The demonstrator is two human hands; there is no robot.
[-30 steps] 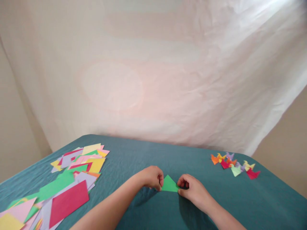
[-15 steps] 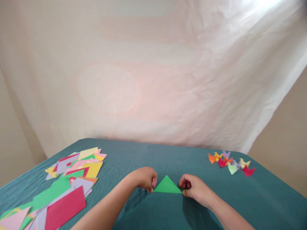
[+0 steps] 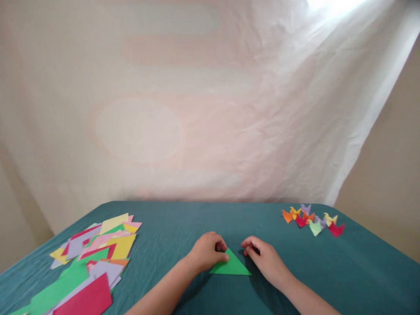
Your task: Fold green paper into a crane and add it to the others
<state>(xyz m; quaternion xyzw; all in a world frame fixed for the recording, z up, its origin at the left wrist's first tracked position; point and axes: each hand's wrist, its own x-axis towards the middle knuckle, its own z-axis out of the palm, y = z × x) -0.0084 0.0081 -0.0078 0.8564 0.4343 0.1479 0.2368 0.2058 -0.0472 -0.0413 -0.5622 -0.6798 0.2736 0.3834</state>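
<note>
A green sheet of paper [image 3: 234,266], folded into a triangle, lies flat on the table with its long edge toward me and its point away. Over its left half is my left hand [image 3: 211,253], thumb on the paper and index finger curled by the upper point, closed on it. The left slope is partly hidden by that hand. Just right of the triangle, apart from it, hovers my right hand [image 3: 262,259]. Its fingers are curled in with thumb and index finger close together, and nothing shows between them.
A spread pile of coloured paper sheets [image 3: 120,246] covers the table's left side, with a crimson sheet [image 3: 87,298] nearest me. At the back right stand several small folded paper birds [image 3: 315,227]. A dark green cloth [image 3: 197,216] covers the table; a pale sheet [image 3: 210,131] hangs behind.
My left hand has moved from the triangle's left corner up to its point. The right hand has let go of the right corner and lifted slightly. The view has shifted a little.
</note>
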